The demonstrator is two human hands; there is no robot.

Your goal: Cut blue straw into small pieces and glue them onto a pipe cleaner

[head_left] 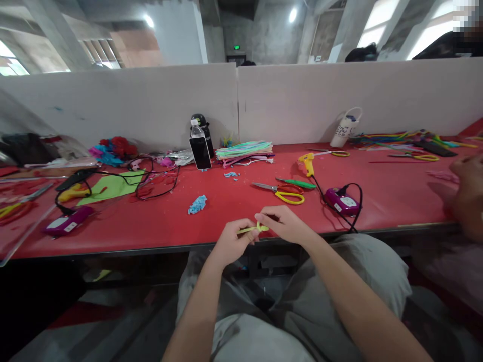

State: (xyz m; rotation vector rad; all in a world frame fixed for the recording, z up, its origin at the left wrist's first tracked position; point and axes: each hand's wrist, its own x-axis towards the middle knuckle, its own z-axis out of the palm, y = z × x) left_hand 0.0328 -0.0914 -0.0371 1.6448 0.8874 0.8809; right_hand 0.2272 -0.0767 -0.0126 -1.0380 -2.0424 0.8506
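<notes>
Both my hands meet over the front edge of the red table, working a yellow pipe cleaner (247,230) that is bent into a small loop. My left hand (234,240) is closed around its straight end. The fingers of my right hand (282,222) pinch the looped part. Just beyond my right hand lie yellow-handled scissors (289,197) and green-handled pliers (302,184). A small light-blue bundle (197,204) rests on the table beyond my left hand.
A bundle of pastel pipe cleaners (245,151) lies by the partition (302,105), near a propped phone (200,153). A yellow glue gun (306,164) and a purple box (341,201) with a cable stand at right. A co-worker's arm (470,196) is at far right.
</notes>
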